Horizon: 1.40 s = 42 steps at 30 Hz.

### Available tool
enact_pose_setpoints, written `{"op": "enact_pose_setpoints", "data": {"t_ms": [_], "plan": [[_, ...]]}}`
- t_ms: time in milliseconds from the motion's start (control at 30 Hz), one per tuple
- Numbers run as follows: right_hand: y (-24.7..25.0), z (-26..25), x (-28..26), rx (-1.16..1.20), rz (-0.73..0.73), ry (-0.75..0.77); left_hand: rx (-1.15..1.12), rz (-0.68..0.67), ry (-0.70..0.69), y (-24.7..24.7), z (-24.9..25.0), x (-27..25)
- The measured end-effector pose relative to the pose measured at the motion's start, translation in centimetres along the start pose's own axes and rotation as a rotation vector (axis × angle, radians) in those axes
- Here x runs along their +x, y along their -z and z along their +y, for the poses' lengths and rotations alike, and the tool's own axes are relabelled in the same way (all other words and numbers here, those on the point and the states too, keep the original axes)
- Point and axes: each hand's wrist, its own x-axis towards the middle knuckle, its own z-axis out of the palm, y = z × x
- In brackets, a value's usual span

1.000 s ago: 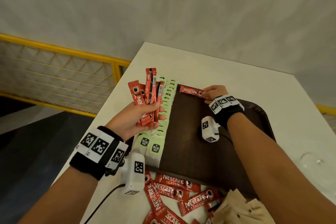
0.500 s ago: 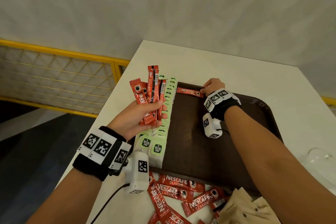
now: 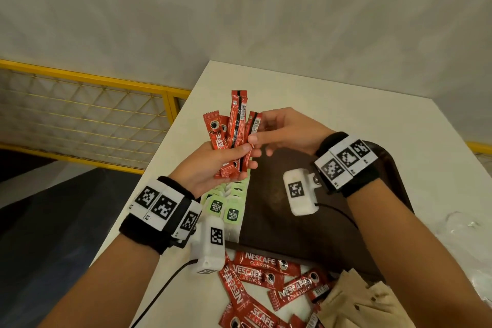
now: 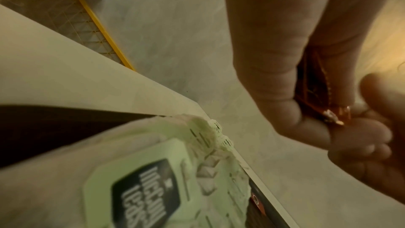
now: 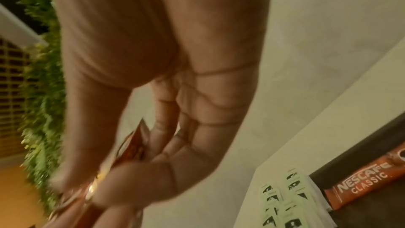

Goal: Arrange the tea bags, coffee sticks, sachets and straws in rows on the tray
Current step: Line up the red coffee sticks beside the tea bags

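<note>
Foil coffee sticks (image 3: 234, 130) fanned in left hand (image 3: 213, 168), right hand (image 3: 287, 130) pinching one, glossy, flat.

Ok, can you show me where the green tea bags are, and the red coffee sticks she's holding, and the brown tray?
green tea bags (image 3: 232, 213), head view, on a front bag's dark label.
red coffee sticks (image 3: 234, 128), head view, mid-bundle above the left hand (image 3: 213, 168).
brown tray (image 3: 269, 218), head view, bare floor.

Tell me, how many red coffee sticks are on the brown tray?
1: a coffee stick lies on the tray next to the tea bags. Others could be hidden.
</note>
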Motion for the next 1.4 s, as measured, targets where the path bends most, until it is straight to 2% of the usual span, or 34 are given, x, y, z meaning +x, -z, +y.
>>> {"op": "enact_pose_setpoints", "data": {"t_ms": [167, 267, 333, 400, 500, 600, 700, 867, 1067, 1133, 1267, 1400], "plan": [[0.1, 1.0, -0.5, 0.176, 0.157, 0.048, -0.041, 0.022, 0.011, 0.2, -0.2, -0.2], [0.2, 1.2, -1.1, 0.135, 0.297, 0.209, -0.072, 0.077, -0.005, 0.4, -0.1, -0.2], [-0.2, 1.3, -1.5, 0.027, 0.306, 0.331, -0.133, 0.098, -0.02, 0.4, 0.0, 0.0], [-0.3, 1.7, -1.9, 0.007, 0.242, 0.366, -0.206, 0.098, -0.034, 0.4, 0.3, 0.2], [-0.5, 2.3, -2.1, -0.028, 0.131, 0.34, -0.236, 0.099, -0.059, 0.1, 0.7, 0.6], [-0.9, 2.2, -2.3, -0.161, 0.08, 0.288, -0.18, 0.13, -0.077, -0.1, 0.6, 1.0], [-0.5, 1.9, -2.6, -0.173, 0.11, 0.226, -0.14, 0.159, -0.093, 0.1, 0.5, 1.2], [-0.6, 1.5, -2.0, 0.102, 0.122, 0.052, -0.128, 0.207, -0.116, -0.2, 0.5, 1.8], [-0.5, 1.6, -0.1, -0.029, 0.212, -0.057, -0.048, 0.246, -0.126, -1.0, 0.1, 2.3], [-0.1, 1.9, 0.2, 0.116, 0.256, -0.073, -0.057, 0.264, -0.142, -1.1, 0.1, 2.4], [0.3, 2.6, 0.9, 0.597, 0.378, -0.011, -0.054, 0.26, -0.121, -1.6, -0.2, 2.5], [-0.1, 2.7, 1.7, 0.765, 0.496, 0.028, 0.021, 0.235, -0.113, -2.5, -0.3, 2.8]]}}
